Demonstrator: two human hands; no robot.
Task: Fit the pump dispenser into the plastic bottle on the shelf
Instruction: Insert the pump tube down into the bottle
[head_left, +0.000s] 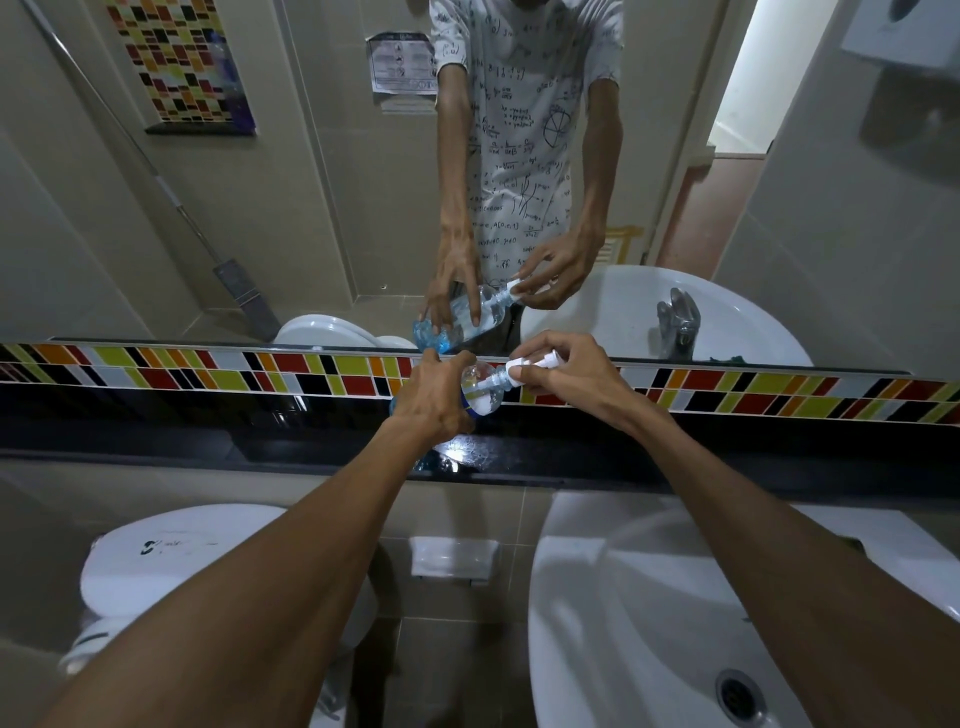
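Observation:
A clear plastic bottle (480, 395) with blue liquid is tilted to the right above the black shelf (675, 447). My left hand (436, 395) is wrapped around its body and hides most of it. My right hand (561, 371) grips the white pump dispenser (524, 370) at the bottle's neck. The pump's tube runs down inside the bottle. The mirror (311, 208) above the shelf repeats both hands, the bottle and the pump.
A white sink (649, 597) lies below the shelf on the right, its drain near the bottom edge. A white toilet tank (171, 561) stands at lower left. A band of coloured tiles (182, 369) runs behind the shelf.

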